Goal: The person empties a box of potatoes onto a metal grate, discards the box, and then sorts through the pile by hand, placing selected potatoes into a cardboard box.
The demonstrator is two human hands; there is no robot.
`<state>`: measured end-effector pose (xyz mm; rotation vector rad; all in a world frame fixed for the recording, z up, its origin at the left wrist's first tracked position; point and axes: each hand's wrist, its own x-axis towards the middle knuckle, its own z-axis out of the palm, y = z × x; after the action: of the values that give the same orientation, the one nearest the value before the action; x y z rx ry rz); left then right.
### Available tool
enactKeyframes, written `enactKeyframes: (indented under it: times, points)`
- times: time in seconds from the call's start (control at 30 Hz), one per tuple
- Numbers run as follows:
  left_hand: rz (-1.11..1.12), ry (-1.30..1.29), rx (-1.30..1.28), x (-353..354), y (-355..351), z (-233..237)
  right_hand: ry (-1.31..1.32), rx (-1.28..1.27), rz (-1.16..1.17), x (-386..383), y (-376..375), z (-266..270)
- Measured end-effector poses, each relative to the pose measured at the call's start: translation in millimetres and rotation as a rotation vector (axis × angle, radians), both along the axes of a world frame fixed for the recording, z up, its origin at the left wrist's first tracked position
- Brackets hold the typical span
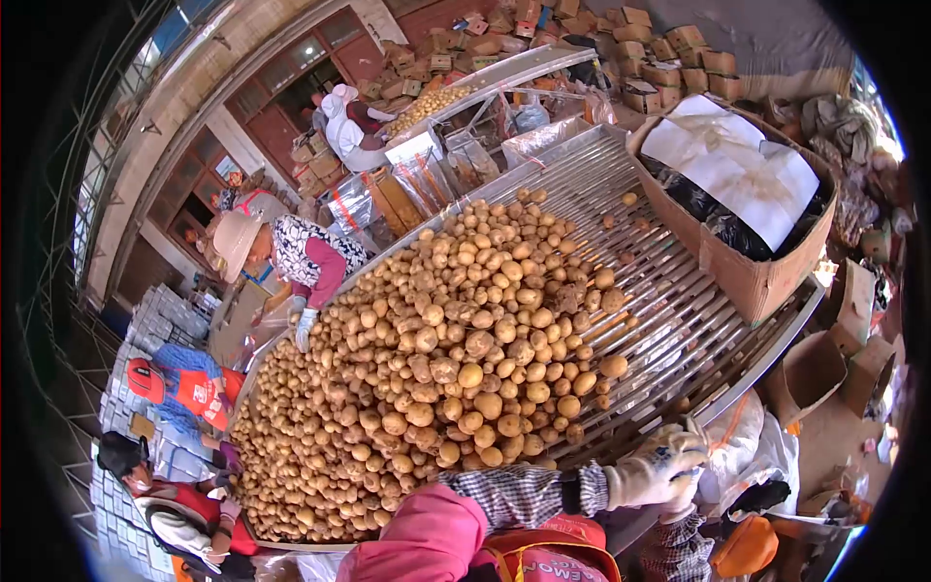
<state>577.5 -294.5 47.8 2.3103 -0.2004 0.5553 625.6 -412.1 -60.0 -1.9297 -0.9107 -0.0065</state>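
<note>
The person's left hand, in a white work glove, lay against the gloved right hand at the near right edge of a roller table. Whether either hand was clenched or slack could not be told. A heap of potatoes covered the table just left of the hands. A cardboard box sat far right. Other workers stood along the left side.

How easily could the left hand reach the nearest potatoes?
Probably yes: the left hand sits at the table edge; only bare rollers lie between it and the nearest potatoes.
</note>
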Motion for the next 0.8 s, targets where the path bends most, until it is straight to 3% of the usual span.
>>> enactKeyframes:
  times: [0.07,0.13,0.2,0.33,0.4,0.47,0.5,0.53,0.57,0.67,0.7,0.73,0.8]
  points:
    - [0.135,-0.028,0.068,-62,41,-12,-0.104,-0.006,0.148,-20,38,37]
    - [0.238,0.004,0.058,-119,83,17,-0.242,-0.038,0.295,-50,77,70]
    - [0.372,-0.105,0.080,-173,115,17,-0.389,-0.086,0.439,-79,111,97]
    - [0.638,-0.109,0.031,-269,155,25,-0.478,-0.095,0.634,-137,195,125]
    - [0.736,-0.106,-0.185,-310,166,18,-0.545,-0.116,0.731,-164,243,134]
    - [0.789,-0.049,-0.219,-350,174,-1,-0.544,-0.254,0.585,-194,296,132]
    - [0.793,-0.005,-0.261,-367,179,-24,-0.419,-0.523,0.552,-210,321,144]
    - [0.829,-0.073,-0.233,-376,177,-11,-0.479,-0.567,0.503,-225,340,148]
    - [0.855,-0.025,-0.177,-389,182,-26,-0.408,-0.629,0.541,-245,360,154]
    - [0.944,0.002,-0.158,-417,196,-48,-0.586,-0.496,0.647,-315,396,136]
    - [0.970,-0.012,-0.141,-423,203,-49,-0.603,-0.600,0.748,-333,404,135]
    - [0.966,0.235,-0.171,-437,216,-69,-0.657,-0.568,0.813,-351,405,128]
    - [0.971,0.236,-0.182,-448,216,-82,-0.638,-0.549,0.920,-376,401,126]
